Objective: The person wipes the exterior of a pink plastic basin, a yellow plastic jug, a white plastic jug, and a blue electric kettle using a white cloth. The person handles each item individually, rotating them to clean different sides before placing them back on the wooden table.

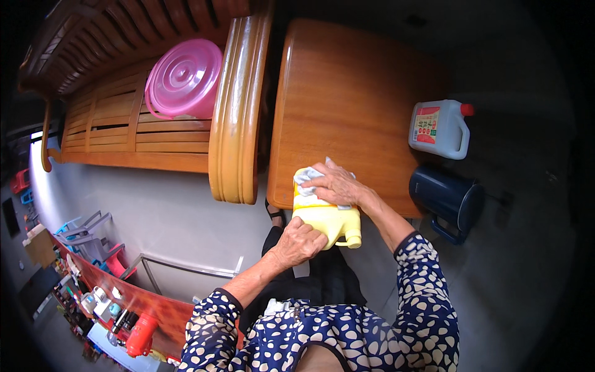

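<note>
A pale yellow plastic jug with a moulded handle and a yellow screw cap (325, 215) lies tipped on its side at the near edge of a glossy brown wooden table (347, 93), its capped neck pointing toward the person's right. The left hand (298, 243) grips the lower end of the jug, fingers curled and pressed together around it. The right hand (338, 184) lies flat over the top of the jug, fingers close together and bent, pressing a crumpled white cloth (307, 176) against the yellow surface. On the grey floor to the right of the table stand a white plastic jug with a red cap and a red label (439, 128) and, nearer the person, a dark blue plastic pitcher with a handle (447, 197), the two near each other but apart. To the left of the table, a round pink plastic basin lid (185, 77) rests on the slatted seat of a wooden bench (124, 133).
</note>
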### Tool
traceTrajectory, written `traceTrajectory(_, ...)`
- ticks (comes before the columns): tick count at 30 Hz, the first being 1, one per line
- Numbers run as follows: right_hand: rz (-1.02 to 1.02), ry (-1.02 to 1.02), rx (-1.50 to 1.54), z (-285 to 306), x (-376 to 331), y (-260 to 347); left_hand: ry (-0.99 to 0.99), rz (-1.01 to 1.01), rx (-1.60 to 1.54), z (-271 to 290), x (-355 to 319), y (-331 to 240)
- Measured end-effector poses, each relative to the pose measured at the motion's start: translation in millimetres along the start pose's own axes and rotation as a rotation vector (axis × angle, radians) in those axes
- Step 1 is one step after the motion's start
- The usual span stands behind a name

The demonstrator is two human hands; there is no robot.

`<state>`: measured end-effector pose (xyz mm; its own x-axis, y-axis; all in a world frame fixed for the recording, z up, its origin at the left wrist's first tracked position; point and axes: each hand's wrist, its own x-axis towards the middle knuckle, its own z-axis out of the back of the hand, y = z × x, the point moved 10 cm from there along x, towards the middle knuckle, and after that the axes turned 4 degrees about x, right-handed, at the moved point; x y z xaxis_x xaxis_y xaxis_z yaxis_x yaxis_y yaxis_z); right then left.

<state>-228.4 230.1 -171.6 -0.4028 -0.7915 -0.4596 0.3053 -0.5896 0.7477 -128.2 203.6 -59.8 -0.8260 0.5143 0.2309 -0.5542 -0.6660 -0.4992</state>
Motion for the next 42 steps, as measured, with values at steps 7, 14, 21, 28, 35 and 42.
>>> traceTrajectory(7, 0.134, -0.158, 0.098, 11.8, -90.9, 36.7, 0.004, -0.04, 0.0, -4.8, -7.2, 0.7)
traceTrajectory(14, 0.07, -0.201, 0.124, 3.1, -61.4, 18.1, 0.066, -0.093, -0.006, -11.6, -12.8, -5.9)
traceTrajectory(21, 0.077, -0.078, -0.038, -12.2, 31.5, 13.9, 0.036, -0.049, -0.019, -7.4, -9.8, -0.7)
traceTrajectory(28, -0.321, -0.176, 0.03, -2.5, 27.8, -61.7, 0.048, -0.04, -0.009, -4.1, -0.8, 0.4)
traceTrajectory(35, -0.119, -0.171, 0.181, 8.9, -36.4, -12.6, 0.093, -0.072, 0.01, -5.5, 3.4, 1.8)
traceTrajectory(42, 0.045, -0.269, 0.242, 17.0, -108.3, 25.5, 0.106, -0.091, -0.015, 0.3, 14.1, 9.4)
